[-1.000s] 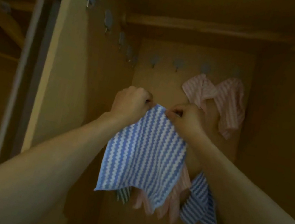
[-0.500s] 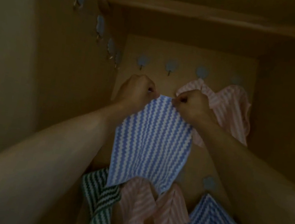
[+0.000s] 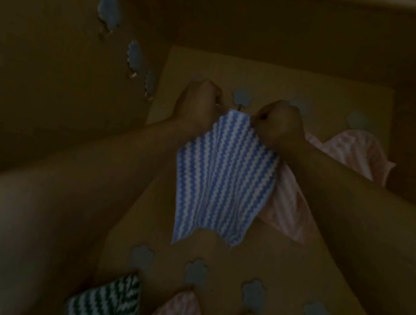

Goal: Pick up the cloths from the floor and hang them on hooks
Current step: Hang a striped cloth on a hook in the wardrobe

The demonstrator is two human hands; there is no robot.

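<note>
Blue striped cloth (image 3: 223, 176): top edge now raised to just below the flower hook (image 3: 240, 98).
Hands: lifted alongside that hook.

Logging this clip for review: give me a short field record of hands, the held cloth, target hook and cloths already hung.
left hand: pinches the cloth's top edge
right hand: pinches the same edge
held cloth: blue striped cloth, hanging below both hands
target hook: upper row, just above the cloth's edge
upper row hung: pink striped cloth
lower row hung: green striped cloth, two pink, one blue
</note>
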